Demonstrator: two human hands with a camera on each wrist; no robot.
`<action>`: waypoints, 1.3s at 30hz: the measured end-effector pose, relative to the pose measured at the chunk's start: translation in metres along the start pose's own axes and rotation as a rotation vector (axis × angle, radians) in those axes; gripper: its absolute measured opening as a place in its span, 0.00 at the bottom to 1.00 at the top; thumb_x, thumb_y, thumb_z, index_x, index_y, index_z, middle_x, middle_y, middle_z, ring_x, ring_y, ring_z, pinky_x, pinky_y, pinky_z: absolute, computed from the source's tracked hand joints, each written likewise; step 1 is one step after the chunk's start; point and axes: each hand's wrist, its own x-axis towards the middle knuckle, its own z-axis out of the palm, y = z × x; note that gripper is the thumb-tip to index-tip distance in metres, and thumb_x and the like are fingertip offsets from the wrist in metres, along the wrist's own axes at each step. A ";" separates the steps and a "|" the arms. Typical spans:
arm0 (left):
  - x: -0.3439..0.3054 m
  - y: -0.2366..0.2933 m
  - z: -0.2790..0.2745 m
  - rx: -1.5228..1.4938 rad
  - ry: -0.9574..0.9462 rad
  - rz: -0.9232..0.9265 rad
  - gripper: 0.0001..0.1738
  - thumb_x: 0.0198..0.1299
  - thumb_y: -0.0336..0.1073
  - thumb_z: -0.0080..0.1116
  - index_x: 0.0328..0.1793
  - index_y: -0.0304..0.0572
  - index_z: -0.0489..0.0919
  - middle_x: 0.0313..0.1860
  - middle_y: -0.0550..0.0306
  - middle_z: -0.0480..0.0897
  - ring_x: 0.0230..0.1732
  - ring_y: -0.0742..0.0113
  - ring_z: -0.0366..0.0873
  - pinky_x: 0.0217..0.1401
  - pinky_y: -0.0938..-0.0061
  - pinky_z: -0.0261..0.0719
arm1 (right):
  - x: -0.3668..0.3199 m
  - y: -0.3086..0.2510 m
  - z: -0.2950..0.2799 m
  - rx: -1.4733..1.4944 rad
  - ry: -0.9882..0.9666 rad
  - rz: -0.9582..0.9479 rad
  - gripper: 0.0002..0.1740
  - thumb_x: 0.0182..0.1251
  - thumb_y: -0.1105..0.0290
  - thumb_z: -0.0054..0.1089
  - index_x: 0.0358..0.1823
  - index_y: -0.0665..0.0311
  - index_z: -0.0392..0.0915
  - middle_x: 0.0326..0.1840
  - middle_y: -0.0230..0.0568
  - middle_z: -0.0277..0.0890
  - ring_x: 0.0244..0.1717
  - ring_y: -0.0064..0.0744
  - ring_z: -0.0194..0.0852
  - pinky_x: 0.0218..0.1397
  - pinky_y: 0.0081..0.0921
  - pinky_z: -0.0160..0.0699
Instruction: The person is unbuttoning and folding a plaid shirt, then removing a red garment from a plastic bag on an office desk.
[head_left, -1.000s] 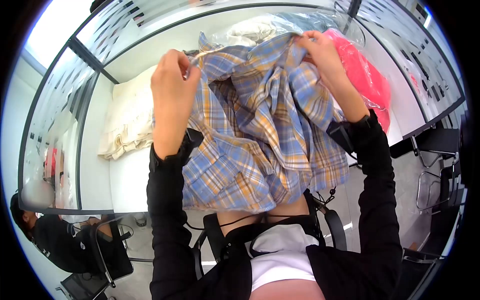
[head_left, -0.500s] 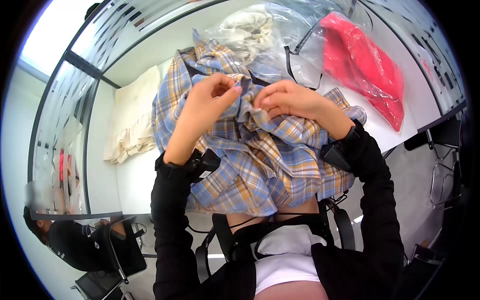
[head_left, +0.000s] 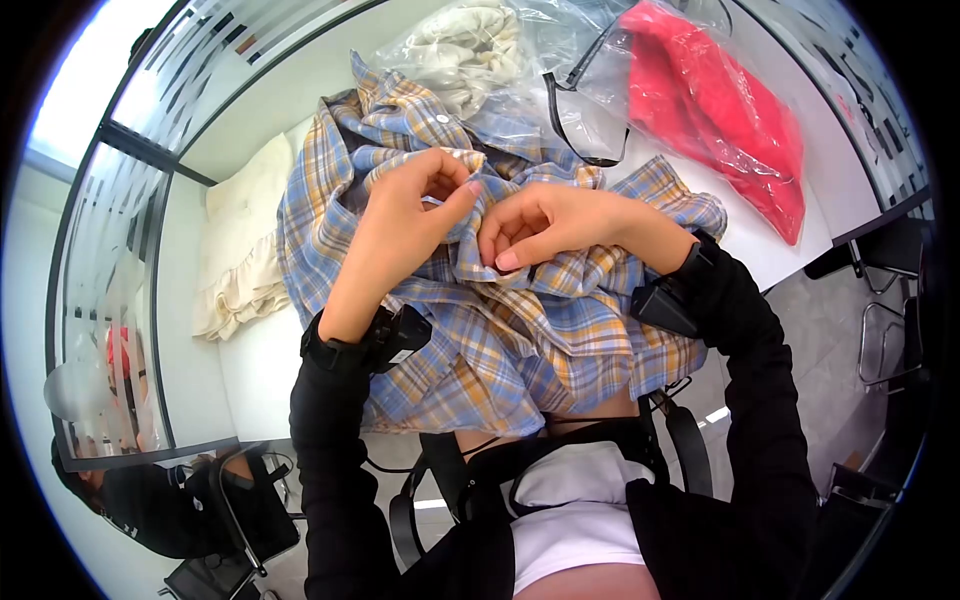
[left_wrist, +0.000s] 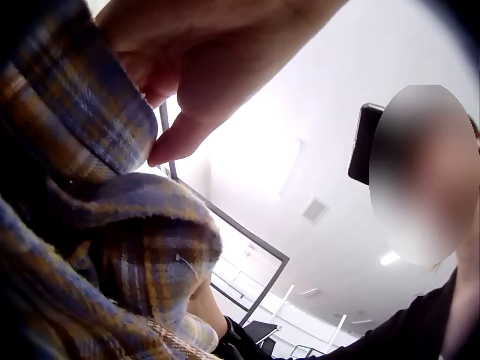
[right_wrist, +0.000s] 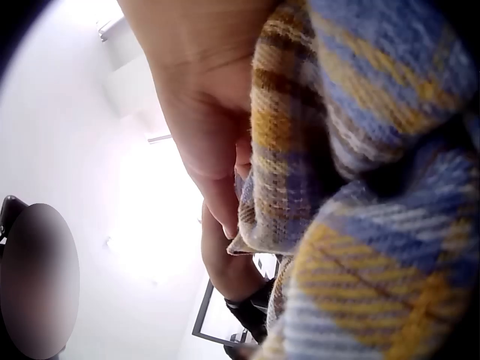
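A plaid shirt (head_left: 460, 360) in blue, yellow and white lies bunched over the white table, its near part hanging past the front edge over the person's lap. The left hand (head_left: 405, 215) pinches a fold near the shirt's middle with thumb and fingers. Close beside it, the right hand (head_left: 560, 225) holds the cloth with curled fingers. In the left wrist view, the thumb tip meets an edge of plaid cloth (left_wrist: 97, 112). The right wrist view has thumb and fingers at a folded corner of the fabric (right_wrist: 277, 172); the fingertips are partly hidden behind it.
Folded cream cloth (head_left: 245, 245) lies at the table's left. Along the back are a clear bag with white cloth (head_left: 465, 50) and a bagged pink garment (head_left: 720, 120), with a black strap (head_left: 560, 115) near them. Partition panels (head_left: 110, 290) border the table.
Both hands have come down from the shirt's raised far edge and drawn together over its middle. The shirt has dropped onto the table, and the right hand has shifted slightly toward the body.
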 end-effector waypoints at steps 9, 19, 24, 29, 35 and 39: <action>0.000 -0.005 0.011 0.104 -0.036 0.078 0.07 0.57 0.31 0.57 0.35 0.34 0.73 0.28 0.61 0.76 0.30 0.79 0.72 0.32 0.83 0.71 | 0.006 0.005 0.021 -0.107 0.149 -0.041 0.12 0.57 0.66 0.64 0.38 0.67 0.79 0.27 0.28 0.76 0.26 0.12 0.68 0.27 0.10 0.63; -0.003 -0.005 0.012 0.122 -0.043 0.131 0.07 0.56 0.31 0.57 0.35 0.34 0.73 0.28 0.60 0.76 0.29 0.78 0.73 0.31 0.81 0.72 | 0.000 -0.001 0.022 -0.248 0.030 -0.044 0.09 0.58 0.67 0.63 0.31 0.65 0.76 0.23 0.26 0.72 0.22 0.11 0.66 0.23 0.11 0.62; -0.004 -0.003 0.004 0.120 -0.052 0.127 0.07 0.56 0.31 0.57 0.35 0.34 0.72 0.27 0.63 0.74 0.27 0.80 0.69 0.28 0.82 0.71 | -0.002 -0.004 0.026 -0.154 0.200 -0.036 0.10 0.59 0.66 0.61 0.32 0.65 0.74 0.20 0.29 0.72 0.19 0.14 0.68 0.21 0.13 0.64; -0.011 0.011 -0.014 0.158 -0.171 0.040 0.06 0.56 0.29 0.56 0.34 0.34 0.71 0.26 0.64 0.72 0.27 0.80 0.67 0.28 0.83 0.69 | 0.001 -0.001 0.024 -0.034 0.372 -0.178 0.09 0.60 0.68 0.59 0.33 0.66 0.72 0.20 0.30 0.72 0.18 0.15 0.68 0.21 0.13 0.65; -0.011 0.006 -0.012 0.179 -0.251 0.048 0.07 0.55 0.30 0.56 0.35 0.33 0.72 0.26 0.61 0.73 0.29 0.77 0.70 0.33 0.81 0.72 | 0.001 0.002 0.024 -0.018 0.405 -0.177 0.08 0.62 0.71 0.57 0.33 0.67 0.70 0.23 0.32 0.72 0.20 0.17 0.70 0.21 0.14 0.67; -0.011 0.007 -0.012 0.185 -0.267 0.037 0.08 0.55 0.30 0.57 0.34 0.33 0.72 0.26 0.62 0.73 0.28 0.78 0.69 0.31 0.82 0.71 | 0.000 0.000 0.024 -0.046 0.404 -0.181 0.07 0.63 0.72 0.55 0.33 0.68 0.69 0.23 0.32 0.72 0.20 0.18 0.71 0.21 0.14 0.68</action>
